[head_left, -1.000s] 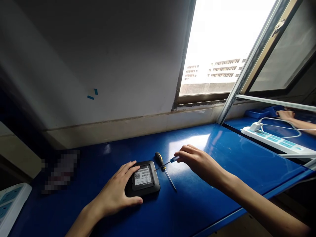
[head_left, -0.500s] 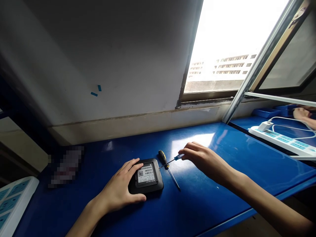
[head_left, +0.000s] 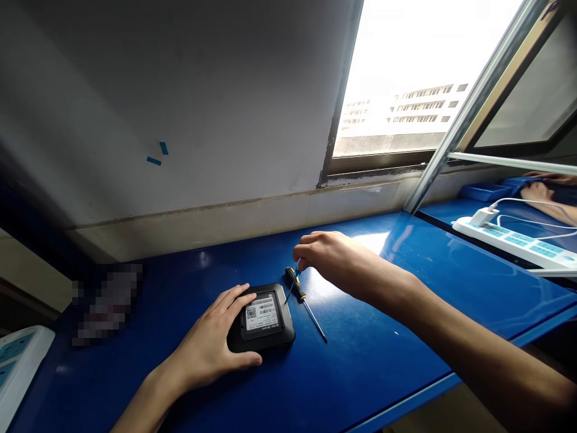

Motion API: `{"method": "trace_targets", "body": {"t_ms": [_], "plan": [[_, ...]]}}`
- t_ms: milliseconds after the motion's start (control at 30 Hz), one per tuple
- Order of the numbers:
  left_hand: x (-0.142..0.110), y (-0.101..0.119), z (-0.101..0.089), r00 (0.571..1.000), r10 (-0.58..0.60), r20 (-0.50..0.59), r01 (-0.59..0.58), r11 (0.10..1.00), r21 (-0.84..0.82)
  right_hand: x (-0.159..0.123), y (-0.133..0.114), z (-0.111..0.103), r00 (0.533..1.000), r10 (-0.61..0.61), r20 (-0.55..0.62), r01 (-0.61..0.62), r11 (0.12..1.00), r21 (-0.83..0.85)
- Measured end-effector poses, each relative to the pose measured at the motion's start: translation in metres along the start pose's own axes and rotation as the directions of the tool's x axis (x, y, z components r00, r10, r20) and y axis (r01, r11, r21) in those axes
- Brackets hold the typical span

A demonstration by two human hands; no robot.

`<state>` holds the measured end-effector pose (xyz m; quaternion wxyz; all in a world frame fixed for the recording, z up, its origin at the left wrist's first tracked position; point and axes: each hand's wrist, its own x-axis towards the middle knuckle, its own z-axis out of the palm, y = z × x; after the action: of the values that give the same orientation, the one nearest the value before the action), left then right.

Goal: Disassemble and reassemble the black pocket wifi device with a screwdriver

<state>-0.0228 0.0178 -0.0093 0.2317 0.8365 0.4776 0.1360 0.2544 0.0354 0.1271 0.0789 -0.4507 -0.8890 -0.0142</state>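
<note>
A flat black electronic box (head_left: 262, 314) with a white printed label and QR code facing up lies on the blue table. Its left side is gripped by my left hand (head_left: 205, 340), fingers over the far edge and thumb along the near one. My right hand (head_left: 329, 255) is closed around the blue handle of a small screwdriver (head_left: 297, 269). That screwdriver stands steeply, its tip at the box's right edge; exact contact is too small to tell. Just right of the box, a larger screwdriver (head_left: 296, 285) with a black and yellow handle rests on the table, partly behind the small one.
The blue table (head_left: 369, 367) runs along a wall below a window. A white power strip (head_left: 514, 239) with a plugged-in charger lies at right, near blue trays (head_left: 484, 192) and another person's hand (head_left: 536, 192). Another power strip (head_left: 27, 367) is at lower left, near a blurred-out item (head_left: 110, 304).
My right hand has moved left and up, swinging the small screwdriver from a low slant to nearly upright at the box's edge. The left hand keeps its grip. The view has shifted slightly.
</note>
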Motion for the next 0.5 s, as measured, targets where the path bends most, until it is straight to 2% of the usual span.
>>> {"method": "trace_targets", "body": {"t_ms": [133,300,400,500], "plan": [[-0.001,0.0,-0.001,1.0,-0.005,-0.002,0.005,1.0,-0.007,-0.009,0.022,0.014,0.998,0.066,-0.012,-0.064,0.993,0.103],[0.0,0.002,-0.002,1.0,-0.019,-0.008,0.019,1.0,-0.011,-0.041,0.053,0.05,0.992,0.118,-0.053,-0.104,0.97,0.219],[-0.001,0.002,-0.003,1.0,-0.028,0.002,0.028,1.0,-0.012,-0.064,0.057,0.078,0.977,0.212,0.007,-0.206,0.941,0.269],[-0.002,0.003,-0.003,1.0,-0.027,0.011,0.027,1.0,-0.013,-0.082,0.056,0.1,0.966,0.257,-0.03,-0.238,0.928,0.287]]}}
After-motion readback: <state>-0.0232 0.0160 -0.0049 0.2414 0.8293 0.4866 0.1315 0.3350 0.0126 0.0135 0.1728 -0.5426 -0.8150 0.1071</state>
